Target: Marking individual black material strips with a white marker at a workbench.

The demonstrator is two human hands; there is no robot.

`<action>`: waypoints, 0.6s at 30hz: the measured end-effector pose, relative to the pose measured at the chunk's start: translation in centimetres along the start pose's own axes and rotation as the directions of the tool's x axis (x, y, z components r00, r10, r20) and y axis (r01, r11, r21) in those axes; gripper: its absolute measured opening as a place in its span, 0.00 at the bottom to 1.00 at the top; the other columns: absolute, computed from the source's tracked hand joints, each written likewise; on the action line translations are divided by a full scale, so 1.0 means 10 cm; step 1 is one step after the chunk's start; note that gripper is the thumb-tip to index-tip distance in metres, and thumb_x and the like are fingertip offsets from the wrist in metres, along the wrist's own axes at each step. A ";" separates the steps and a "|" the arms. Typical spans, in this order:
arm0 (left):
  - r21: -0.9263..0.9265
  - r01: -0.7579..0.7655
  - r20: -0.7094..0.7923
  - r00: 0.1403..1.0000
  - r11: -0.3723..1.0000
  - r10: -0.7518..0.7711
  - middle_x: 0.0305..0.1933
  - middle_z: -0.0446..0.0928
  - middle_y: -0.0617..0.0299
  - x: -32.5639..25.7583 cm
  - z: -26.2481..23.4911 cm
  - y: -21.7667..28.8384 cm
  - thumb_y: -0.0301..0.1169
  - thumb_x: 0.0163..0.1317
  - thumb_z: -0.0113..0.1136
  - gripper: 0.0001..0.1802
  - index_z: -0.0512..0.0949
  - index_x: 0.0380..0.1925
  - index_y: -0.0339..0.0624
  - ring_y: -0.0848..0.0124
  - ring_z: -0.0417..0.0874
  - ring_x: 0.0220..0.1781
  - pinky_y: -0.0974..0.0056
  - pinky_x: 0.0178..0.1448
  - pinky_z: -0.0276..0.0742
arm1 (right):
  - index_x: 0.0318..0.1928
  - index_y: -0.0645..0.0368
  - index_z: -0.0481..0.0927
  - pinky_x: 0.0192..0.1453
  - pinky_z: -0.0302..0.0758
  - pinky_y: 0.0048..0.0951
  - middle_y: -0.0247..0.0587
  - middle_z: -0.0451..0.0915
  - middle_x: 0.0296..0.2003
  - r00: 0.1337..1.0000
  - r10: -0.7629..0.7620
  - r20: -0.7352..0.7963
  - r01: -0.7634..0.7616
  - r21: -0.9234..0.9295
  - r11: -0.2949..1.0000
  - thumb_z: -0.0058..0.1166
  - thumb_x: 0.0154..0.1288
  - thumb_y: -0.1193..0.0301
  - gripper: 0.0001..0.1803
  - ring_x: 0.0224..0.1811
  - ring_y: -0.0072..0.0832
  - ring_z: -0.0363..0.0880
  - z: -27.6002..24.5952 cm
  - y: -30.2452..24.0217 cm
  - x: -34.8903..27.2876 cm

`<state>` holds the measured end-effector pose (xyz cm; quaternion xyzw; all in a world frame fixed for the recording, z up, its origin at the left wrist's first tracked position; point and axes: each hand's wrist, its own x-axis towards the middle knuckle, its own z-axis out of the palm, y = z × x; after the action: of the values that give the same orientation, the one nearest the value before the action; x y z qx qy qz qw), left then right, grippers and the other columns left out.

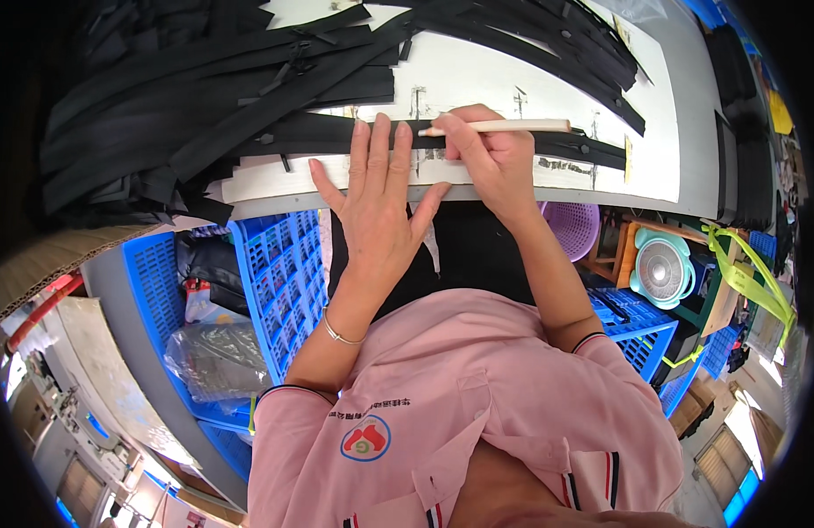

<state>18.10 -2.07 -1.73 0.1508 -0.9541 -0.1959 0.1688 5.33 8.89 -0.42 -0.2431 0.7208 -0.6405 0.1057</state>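
My left hand point(380, 185) lies flat with fingers spread on a long black zipper strip point(328, 136) that runs across the white table top point(477, 79). My right hand point(484, 151) grips a pale pencil-like marker point(504, 127) with its tip pointing left, close to my left fingertips, over the same strip. Dark marks stain the white board under both hands. My pink shirt fills the lower middle of the view.
A big heap of black zipper strips point(161, 97) covers the table's left; more strips point(548, 44) cross the far right. Below the edge stand blue crates point(279, 264), a purple basket point(572, 227), a small teal fan point(662, 268) and yellow straps point(746, 277).
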 end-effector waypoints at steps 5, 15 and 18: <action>0.005 -0.006 0.003 1.000 1.000 0.006 0.80 0.64 0.52 0.01 0.01 0.01 0.50 0.63 0.70 0.44 0.68 0.74 0.41 0.56 0.57 0.85 0.28 0.80 0.23 | 0.39 0.67 0.88 0.30 0.69 0.19 0.31 0.79 0.22 0.991 -0.016 0.131 0.021 -0.037 0.999 0.58 0.75 0.73 0.09 0.25 0.14 0.73 -0.04 -0.01 -0.01; 0.024 0.013 0.042 0.999 1.000 -0.014 0.81 0.62 0.53 0.00 -0.01 0.01 0.51 0.65 0.69 0.44 0.68 0.75 0.42 0.56 0.56 0.85 0.28 0.80 0.23 | 0.37 0.65 0.87 0.28 0.66 0.19 0.30 0.79 0.22 0.987 0.100 0.127 -0.115 0.115 0.987 0.57 0.74 0.73 0.10 0.25 0.13 0.73 -0.16 -0.15 -0.01; 0.039 0.007 0.035 0.999 0.999 -0.008 0.82 0.62 0.54 0.00 -0.01 0.01 0.51 0.65 0.69 0.44 0.67 0.75 0.42 0.56 0.56 0.85 0.29 0.80 0.23 | 0.36 0.65 0.87 0.28 0.65 0.19 0.30 0.79 0.22 0.998 0.031 -0.063 -0.023 0.123 0.992 0.58 0.75 0.71 0.11 0.24 0.13 0.72 -0.46 -0.08 -0.06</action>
<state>18.07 -2.00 -1.63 0.1542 -0.9600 -0.1805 0.1483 3.87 13.14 1.00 -0.2055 0.6864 -0.6896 0.1054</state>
